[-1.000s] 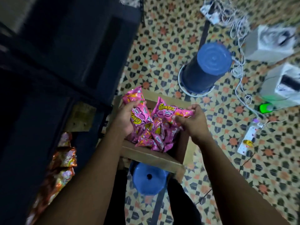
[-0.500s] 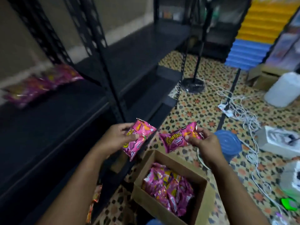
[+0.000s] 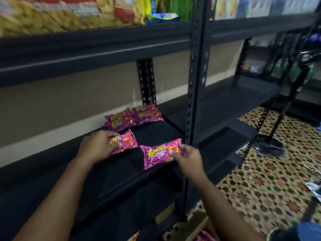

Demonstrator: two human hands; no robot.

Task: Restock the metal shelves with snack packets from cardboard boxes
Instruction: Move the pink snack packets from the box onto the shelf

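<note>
My left hand (image 3: pixel 99 146) grips a pink snack packet (image 3: pixel 127 141) just above the black metal shelf (image 3: pixel 121 173). My right hand (image 3: pixel 188 157) pinches the right end of a second pink packet (image 3: pixel 158 154), held over the shelf's front part. Three more pink packets (image 3: pixel 133 117) lie at the back of the same shelf, near the wall. The cardboard box (image 3: pixel 206 230) shows only as an edge at the bottom, with pink packets (image 3: pixel 203 237) inside.
A black upright post (image 3: pixel 192 101) stands right of my hands. The shelf above holds yellow snack bags (image 3: pixel 52 14). A patterned floor (image 3: pixel 271 180) with white cables, a round black stand base (image 3: pixel 268 146) and a blue object (image 3: pixel 302 230) lies to the right.
Both hands lifted a packet each out of the box and carried them up and left over the shelf. The view swung from the floor box up to the shelves.
</note>
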